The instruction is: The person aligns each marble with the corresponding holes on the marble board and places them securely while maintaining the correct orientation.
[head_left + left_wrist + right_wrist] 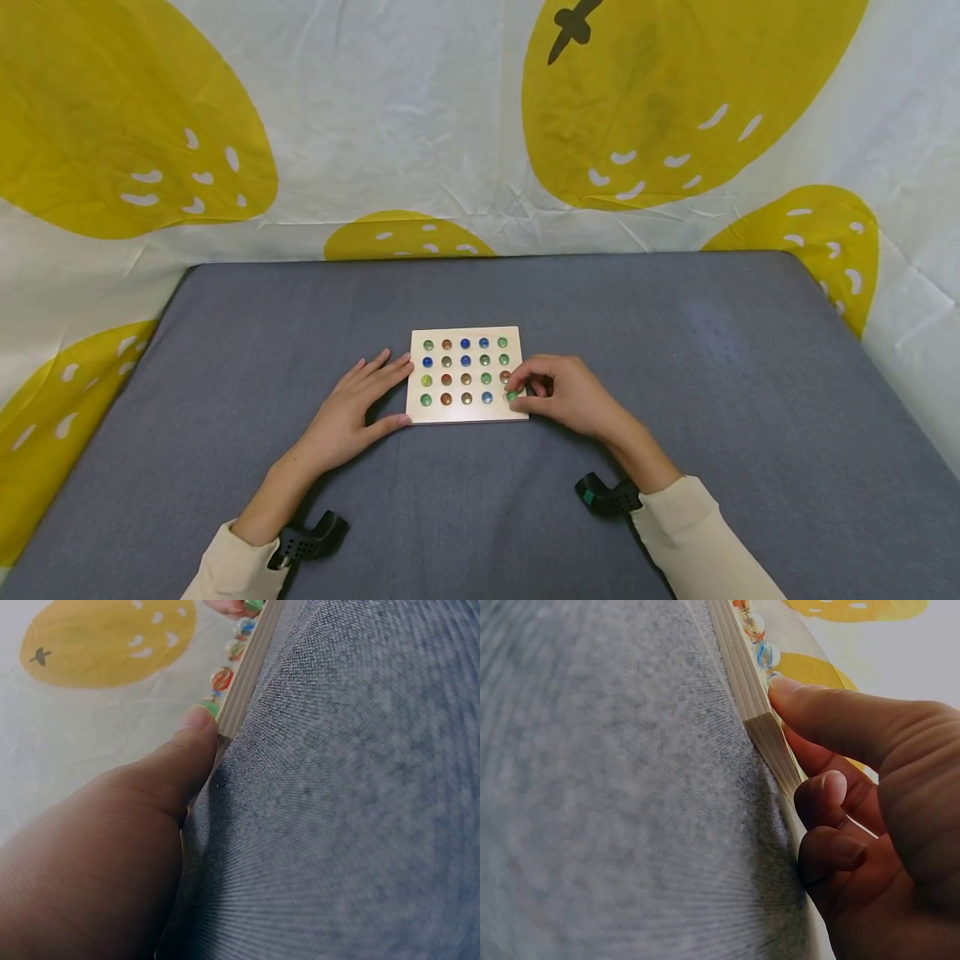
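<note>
The left hand (348, 412) is lying with fingers straight, touching the board (465, 414) at its nine o'clock edge. The right hand (566, 396) is pinching a green marble (512, 397) at the board's four o'clock corner, remaining fingers curled.

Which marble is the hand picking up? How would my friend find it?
Find the small wooden board in the middle of the grey table. Go to its near right corner, where the right hand rests. The green marble pinched between thumb and finger there is the only one being touched.
</note>
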Motion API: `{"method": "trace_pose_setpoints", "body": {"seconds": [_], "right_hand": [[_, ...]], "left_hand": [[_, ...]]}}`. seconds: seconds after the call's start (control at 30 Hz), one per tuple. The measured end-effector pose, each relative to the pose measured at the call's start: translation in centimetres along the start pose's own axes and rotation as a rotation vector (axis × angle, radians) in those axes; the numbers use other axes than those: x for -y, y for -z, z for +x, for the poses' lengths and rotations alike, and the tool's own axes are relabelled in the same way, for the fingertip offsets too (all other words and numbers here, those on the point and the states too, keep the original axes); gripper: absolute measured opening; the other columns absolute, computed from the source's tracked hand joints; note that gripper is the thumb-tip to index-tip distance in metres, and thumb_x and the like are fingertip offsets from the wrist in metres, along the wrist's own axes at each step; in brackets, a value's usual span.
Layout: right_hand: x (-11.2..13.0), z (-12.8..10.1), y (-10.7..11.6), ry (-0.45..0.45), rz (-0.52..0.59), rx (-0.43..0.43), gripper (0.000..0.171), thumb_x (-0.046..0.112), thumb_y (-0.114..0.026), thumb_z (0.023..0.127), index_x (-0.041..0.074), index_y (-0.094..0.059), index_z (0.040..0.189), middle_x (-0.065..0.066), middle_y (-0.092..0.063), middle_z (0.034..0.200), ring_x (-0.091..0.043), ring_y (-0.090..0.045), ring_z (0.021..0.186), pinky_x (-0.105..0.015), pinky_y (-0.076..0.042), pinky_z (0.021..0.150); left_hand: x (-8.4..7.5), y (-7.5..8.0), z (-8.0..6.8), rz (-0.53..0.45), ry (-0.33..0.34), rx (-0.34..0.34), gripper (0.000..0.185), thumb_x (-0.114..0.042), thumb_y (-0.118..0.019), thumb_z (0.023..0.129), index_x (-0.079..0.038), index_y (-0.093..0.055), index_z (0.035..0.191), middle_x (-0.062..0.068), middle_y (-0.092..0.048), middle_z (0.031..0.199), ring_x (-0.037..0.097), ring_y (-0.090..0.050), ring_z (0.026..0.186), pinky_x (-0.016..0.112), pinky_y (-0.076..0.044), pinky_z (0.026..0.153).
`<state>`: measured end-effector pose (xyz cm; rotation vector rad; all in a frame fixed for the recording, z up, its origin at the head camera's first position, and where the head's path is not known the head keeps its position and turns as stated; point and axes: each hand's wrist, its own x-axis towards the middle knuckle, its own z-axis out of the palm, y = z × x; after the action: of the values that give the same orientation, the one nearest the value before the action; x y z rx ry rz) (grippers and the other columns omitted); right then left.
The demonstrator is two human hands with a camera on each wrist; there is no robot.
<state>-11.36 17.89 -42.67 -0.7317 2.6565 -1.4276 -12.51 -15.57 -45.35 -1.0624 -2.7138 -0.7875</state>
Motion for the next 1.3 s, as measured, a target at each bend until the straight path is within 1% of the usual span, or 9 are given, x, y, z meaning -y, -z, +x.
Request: {"method": "trace_pose_setpoints", "body": {"seconds": [0.17, 0.4, 0.63, 1.03, 1.3], "right_hand": [[-0.02, 0.06, -0.10, 0.000, -0.006, 0.001, 0.016, 0.013, -0.082, 0.077, 0.016, -0.072, 0.089, 0.006, -0.056, 0.074, -0.010, -0.045, 0.060, -0.023, -0.038, 0.051], [0.08, 0.09, -0.19, 0.022, -0.005, 0.006, 0.014, 0.014, -0.081, 0.078, 0.017, -0.072, 0.089, 0.007, -0.059, 0.076, -0.011, -0.046, 0.059, -0.024, -0.039, 0.052], [0.20, 0.15, -0.20, -0.007, -0.007, 0.010, 0.013, 0.015, -0.080, 0.080, 0.020, -0.072, 0.088, 0.008, -0.061, 0.078, -0.011, -0.047, 0.060, -0.024, -0.039, 0.052], [0.24, 0.17, -0.24, -0.009, -0.015, 0.013, 0.012, 0.015, -0.079, 0.080, 0.020, -0.071, 0.089, 0.008, -0.061, 0.078, -0.011, -0.048, 0.060, -0.025, -0.040, 0.053], [0.04, 0.04, 0.00, -0.010, -0.010, 0.009, 0.013, 0.019, -0.081, 0.078, 0.020, -0.072, 0.088, 0.008, -0.059, 0.073, -0.011, -0.047, 0.059, -0.024, -0.040, 0.053]], "left_hand": [[0.04, 0.04, -0.02, 0.001, 0.004, 0.003, 0.072, -0.038, -0.070, 0.087, -0.014, -0.041, 0.147, 0.004, -0.038, 0.150, 0.031, -0.025, 0.141, 0.049, -0.013, 0.115], [0.11, 0.06, -0.04, -0.002, 0.001, 0.000, 0.071, -0.038, -0.070, 0.087, -0.014, -0.041, 0.147, 0.004, -0.038, 0.150, 0.032, -0.025, 0.141, 0.050, -0.014, 0.114], [0.22, 0.08, -0.02, 0.008, -0.005, -0.011, 0.070, -0.038, -0.070, 0.087, -0.014, -0.042, 0.146, 0.004, -0.039, 0.150, 0.032, -0.026, 0.140, 0.052, -0.016, 0.113], [0.18, 0.17, -0.05, 0.005, -0.004, -0.009, 0.071, -0.038, -0.070, 0.086, -0.014, -0.042, 0.147, 0.004, -0.038, 0.150, 0.031, -0.025, 0.140, 0.052, -0.015, 0.113], [-0.02, 0.10, 0.00, -0.007, 0.007, 0.007, 0.071, -0.038, -0.070, 0.087, -0.015, -0.041, 0.147, 0.003, -0.037, 0.151, 0.030, -0.024, 0.141, 0.050, -0.014, 0.114]]}}
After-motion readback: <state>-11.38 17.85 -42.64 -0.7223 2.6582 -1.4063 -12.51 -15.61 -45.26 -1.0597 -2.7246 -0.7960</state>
